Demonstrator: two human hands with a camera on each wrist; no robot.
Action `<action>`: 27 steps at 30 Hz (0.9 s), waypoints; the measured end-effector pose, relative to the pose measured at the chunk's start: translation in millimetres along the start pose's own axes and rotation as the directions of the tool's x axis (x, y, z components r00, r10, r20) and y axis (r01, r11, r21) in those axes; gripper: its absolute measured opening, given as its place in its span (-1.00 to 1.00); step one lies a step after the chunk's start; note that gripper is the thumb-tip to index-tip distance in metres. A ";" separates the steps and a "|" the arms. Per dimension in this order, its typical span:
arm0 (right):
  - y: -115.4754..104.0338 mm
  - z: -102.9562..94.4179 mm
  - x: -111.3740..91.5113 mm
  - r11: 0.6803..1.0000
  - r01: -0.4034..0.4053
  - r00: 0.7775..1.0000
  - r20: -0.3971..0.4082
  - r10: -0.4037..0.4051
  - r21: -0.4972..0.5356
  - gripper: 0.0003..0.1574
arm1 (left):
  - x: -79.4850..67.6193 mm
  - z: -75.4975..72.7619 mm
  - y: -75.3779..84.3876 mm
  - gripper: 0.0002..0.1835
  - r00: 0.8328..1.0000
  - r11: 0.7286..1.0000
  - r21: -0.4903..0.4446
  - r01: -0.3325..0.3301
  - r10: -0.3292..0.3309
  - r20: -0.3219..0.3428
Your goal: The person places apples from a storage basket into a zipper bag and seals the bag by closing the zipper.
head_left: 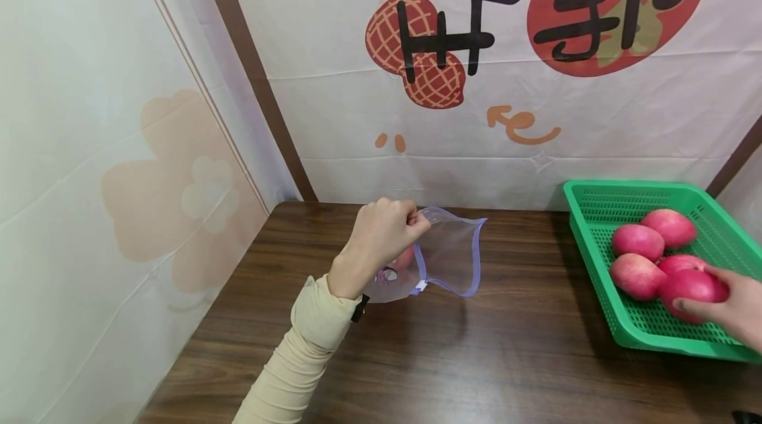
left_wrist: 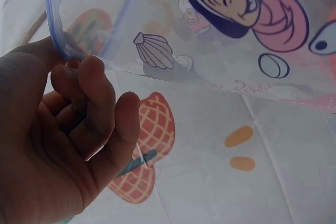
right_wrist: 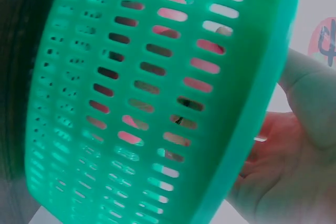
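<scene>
My left hand (head_left: 387,229) pinches the upper edge of a clear slider zip bag (head_left: 449,255) with purple trim and a cartoon print, above the dark table. Its mouth gapes toward the right, and something pink shows inside, partly behind the hand. In the left wrist view, thumb and fingertips close on the purple rim (left_wrist: 53,11), the other fingers curled. Over the green basket (head_left: 619,328), my right hand (head_left: 735,305) grips a smooth, round pink-red fruit (head_left: 693,288), thumb in front and fingers behind. In the right wrist view the basket wall (right_wrist: 147,98) hides the held fruit.
Several more pink-red fruits (head_left: 637,242) lie in the basket around the held one. The basket stands at the right of the wooden table (head_left: 506,344). A printed cloth (head_left: 333,113) hangs behind the table, another along its left side.
</scene>
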State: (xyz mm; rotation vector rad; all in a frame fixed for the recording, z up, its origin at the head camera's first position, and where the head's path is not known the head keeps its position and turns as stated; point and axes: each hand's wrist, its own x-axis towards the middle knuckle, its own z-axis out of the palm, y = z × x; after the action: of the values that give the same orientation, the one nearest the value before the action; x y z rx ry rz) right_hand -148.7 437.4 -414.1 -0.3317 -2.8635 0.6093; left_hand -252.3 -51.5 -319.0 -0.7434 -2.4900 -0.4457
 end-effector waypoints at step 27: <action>-58.9 -20.8 1.3 0.997 0.060 0.993 -0.110 -0.053 0.058 0.10 | 0.0 1.5 0.2 -0.67 1.000 1.000 -0.004 0.000 0.000 0.000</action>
State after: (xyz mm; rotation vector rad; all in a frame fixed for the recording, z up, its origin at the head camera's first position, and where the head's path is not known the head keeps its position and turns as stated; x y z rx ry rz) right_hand -155.4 393.2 -370.6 -0.2648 -2.7346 0.6461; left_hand -252.8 -50.7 -320.1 -0.7451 -2.4893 -0.4501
